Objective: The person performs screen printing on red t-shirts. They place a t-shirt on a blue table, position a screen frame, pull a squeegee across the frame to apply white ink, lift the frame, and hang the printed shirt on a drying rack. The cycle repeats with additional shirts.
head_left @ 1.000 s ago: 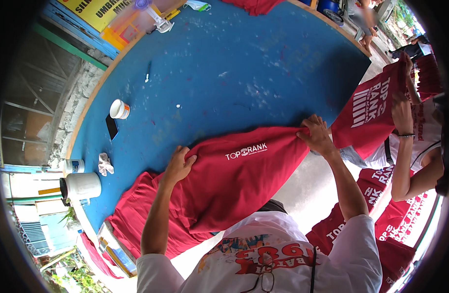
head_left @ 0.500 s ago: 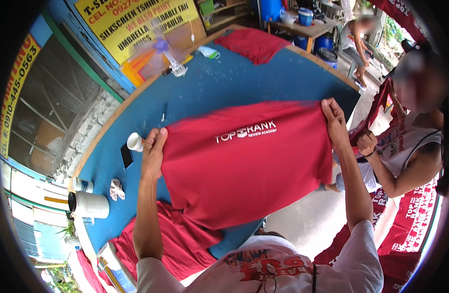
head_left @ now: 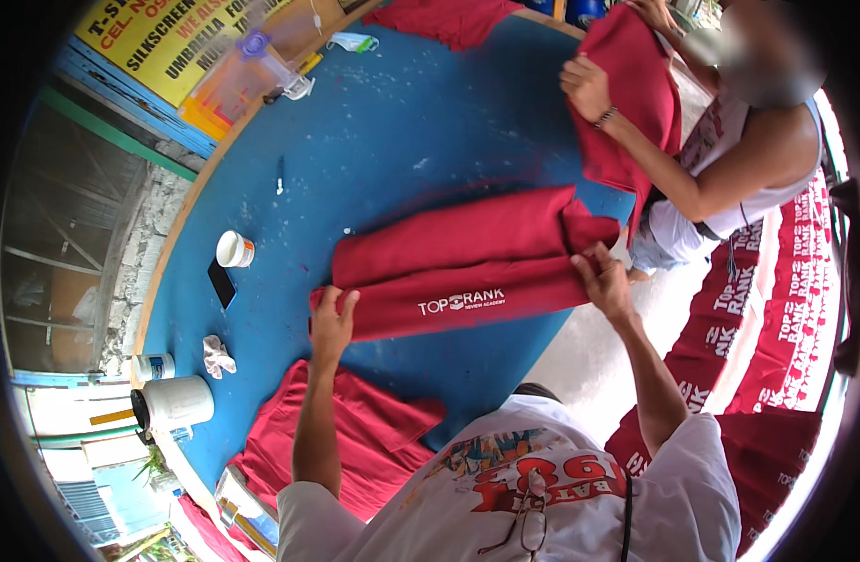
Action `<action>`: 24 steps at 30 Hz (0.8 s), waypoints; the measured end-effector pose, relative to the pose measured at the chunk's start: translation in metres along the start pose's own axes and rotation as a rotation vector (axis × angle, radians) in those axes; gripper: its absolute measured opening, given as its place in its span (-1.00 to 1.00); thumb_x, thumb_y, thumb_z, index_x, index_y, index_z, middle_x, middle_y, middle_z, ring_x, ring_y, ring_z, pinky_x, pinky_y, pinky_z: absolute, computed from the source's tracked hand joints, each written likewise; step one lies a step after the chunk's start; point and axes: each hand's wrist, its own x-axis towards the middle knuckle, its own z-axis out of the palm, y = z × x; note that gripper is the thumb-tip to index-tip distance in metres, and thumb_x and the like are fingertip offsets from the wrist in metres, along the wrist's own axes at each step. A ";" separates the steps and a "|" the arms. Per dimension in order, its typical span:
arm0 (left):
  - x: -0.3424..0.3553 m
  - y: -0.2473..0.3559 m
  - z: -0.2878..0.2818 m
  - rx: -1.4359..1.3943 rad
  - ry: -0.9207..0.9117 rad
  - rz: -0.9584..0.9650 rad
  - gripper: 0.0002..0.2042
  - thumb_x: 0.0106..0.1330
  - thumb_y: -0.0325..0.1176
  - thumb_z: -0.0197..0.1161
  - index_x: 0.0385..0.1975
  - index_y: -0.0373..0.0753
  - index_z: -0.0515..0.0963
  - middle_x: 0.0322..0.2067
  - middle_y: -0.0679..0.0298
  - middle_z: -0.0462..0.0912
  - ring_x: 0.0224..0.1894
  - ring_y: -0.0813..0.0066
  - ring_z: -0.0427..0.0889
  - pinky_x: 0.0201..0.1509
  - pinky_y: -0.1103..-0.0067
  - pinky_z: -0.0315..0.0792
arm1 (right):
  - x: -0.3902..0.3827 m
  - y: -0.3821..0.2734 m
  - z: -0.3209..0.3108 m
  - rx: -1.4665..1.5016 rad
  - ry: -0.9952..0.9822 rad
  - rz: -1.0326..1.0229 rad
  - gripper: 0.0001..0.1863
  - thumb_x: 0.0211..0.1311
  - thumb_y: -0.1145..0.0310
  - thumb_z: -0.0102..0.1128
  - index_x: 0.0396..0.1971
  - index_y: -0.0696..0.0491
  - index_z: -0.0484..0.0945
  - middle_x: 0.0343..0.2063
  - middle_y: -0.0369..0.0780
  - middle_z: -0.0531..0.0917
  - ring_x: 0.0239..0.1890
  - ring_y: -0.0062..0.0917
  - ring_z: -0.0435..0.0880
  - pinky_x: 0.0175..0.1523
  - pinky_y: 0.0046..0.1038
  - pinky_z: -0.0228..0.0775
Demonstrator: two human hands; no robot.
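Note:
A red T-shirt (head_left: 467,262) with white lettering lies folded lengthwise on the blue table (head_left: 374,140). My left hand (head_left: 331,323) grips its left end. My right hand (head_left: 603,276) grips its right end near the table's edge. Another red shirt (head_left: 355,436) lies flat on the table just below my left forearm.
A second person (head_left: 729,159) at the right holds up a red shirt (head_left: 636,94). A small white cup (head_left: 234,249), a dark phone (head_left: 222,282), a crumpled rag (head_left: 216,356) and white tubs (head_left: 175,403) sit at the left. Printed red shirts (head_left: 776,309) are spread at the right.
The shirt I held spread open above the table has been brought down and folded into a long band. Both hands moved lower with it.

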 end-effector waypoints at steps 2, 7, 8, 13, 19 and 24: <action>-0.009 -0.017 0.028 0.087 -0.138 -0.011 -0.65 0.55 -0.06 0.31 -0.04 -0.28 0.55 -0.24 -0.20 0.73 -0.08 -0.31 0.69 -0.07 0.03 0.53 | -0.029 0.020 0.025 -0.139 -0.059 0.097 -0.70 0.48 0.13 0.38 -0.12 0.06 0.60 -0.42 0.04 0.75 -0.35 0.08 0.75 -0.30 -0.04 0.51; 0.002 0.006 0.031 0.345 -0.151 0.035 -0.60 0.48 -0.12 0.37 0.11 -0.25 0.51 0.00 -0.10 0.70 0.15 -0.16 0.64 0.20 0.01 0.46 | -0.042 0.020 0.034 -0.338 0.029 0.190 -0.65 0.43 0.08 0.40 -0.04 0.03 0.60 -0.29 -0.04 0.73 -0.18 -0.01 0.71 -0.07 -0.06 0.47; 0.004 0.022 0.033 0.366 -0.128 0.114 -0.55 0.45 -0.12 0.39 0.16 -0.25 0.49 0.08 -0.08 0.67 0.24 -0.14 0.59 0.28 0.02 0.41 | -0.046 0.018 0.035 -0.424 0.129 0.101 -0.63 0.40 0.08 0.42 -0.02 0.02 0.60 -0.24 -0.06 0.71 -0.11 -0.04 0.67 0.02 -0.08 0.44; 0.034 0.111 0.087 0.022 -0.149 0.559 -0.16 0.22 0.00 0.58 0.43 -0.24 0.36 0.37 -0.10 0.45 0.48 -0.13 0.34 0.54 0.02 0.18 | -0.097 0.018 0.055 -0.178 0.537 0.297 -0.18 0.18 -0.03 0.63 0.18 0.24 0.43 0.02 0.06 0.52 0.11 -0.06 0.51 0.25 -0.05 0.34; 0.087 0.192 0.137 0.192 -0.548 0.548 0.25 -0.17 0.01 0.79 0.55 -0.31 0.17 0.43 -0.20 0.36 0.55 -0.23 0.22 0.63 0.05 0.16 | -0.109 0.009 0.077 0.563 0.344 0.665 -0.27 0.29 -0.25 0.50 0.10 0.15 0.69 -0.25 -0.16 0.79 -0.31 -0.47 0.77 -0.37 -0.39 0.66; 0.092 0.201 0.135 0.190 -0.698 0.534 0.06 -0.10 -0.09 0.78 0.38 -0.51 0.34 0.36 -0.38 0.45 0.47 -0.24 0.41 0.54 0.17 0.37 | -0.110 -0.004 0.060 -0.035 0.204 0.646 -0.39 0.38 -0.14 0.31 0.13 0.08 0.55 -0.21 0.02 0.79 -0.07 0.03 0.78 -0.02 0.05 0.59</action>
